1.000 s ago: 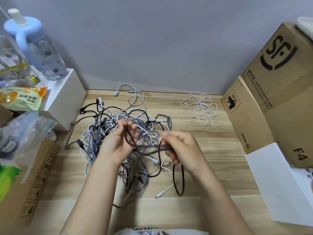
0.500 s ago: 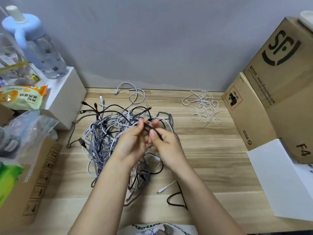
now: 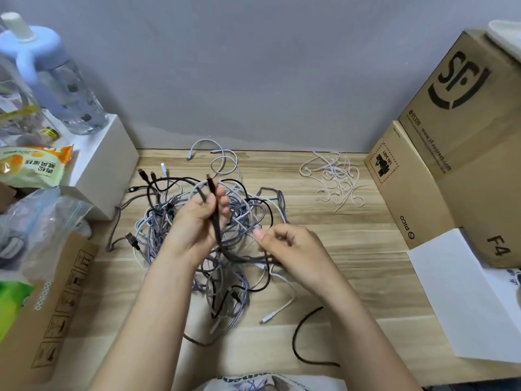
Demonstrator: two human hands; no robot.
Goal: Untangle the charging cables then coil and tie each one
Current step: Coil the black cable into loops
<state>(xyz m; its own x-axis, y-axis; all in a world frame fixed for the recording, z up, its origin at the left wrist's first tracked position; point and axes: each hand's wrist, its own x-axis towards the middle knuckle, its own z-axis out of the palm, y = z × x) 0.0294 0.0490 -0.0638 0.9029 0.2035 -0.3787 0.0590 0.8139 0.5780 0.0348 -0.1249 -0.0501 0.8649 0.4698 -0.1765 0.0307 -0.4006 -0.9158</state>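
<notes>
Tangle (image 3: 214, 230) of charging cables lying at centre frame on the wooden table (image 3: 352, 249), spreading from near the wall edge at upper centre down toward the lower middle. Left hand (image 3: 201, 218) hovering over the heap's middle, fingers curling round a dark braided cable (image 3: 215, 221), pinching it just below its plug, plug end pointing up toward the wall. Same cable running down and right to the right hand (image 3: 293, 249), gripping it with curled fingers at the heap's right edge. Dark loose end (image 3: 303, 340) trailing in a curve across the lower middle of the frame, lying apart from the heap, close to the table's near edge. White plug (image 3: 267, 318) sticking out of the heap's lower right side, just left of that curve.

Zip ties (image 3: 335, 179) lying in a loose pile at upper right of centre, well apart from the heap, with a strip of bare wood between. More bare wood showing right of the right hand, bounded by cardboard boxes (image 3: 456, 153) standing along the right edge and a white sheet (image 3: 462, 300) lying at lower right. White box (image 3: 110, 162) crowding the heap's upper left, touching the wall. Bottle (image 3: 56, 80) standing on that box at upper left. Snack packet (image 3: 31, 167) and plastic bag (image 3: 42, 218) sitting at the left edge. Brown carton (image 3: 56, 306) filling the lower left, near the heap's left side.
</notes>
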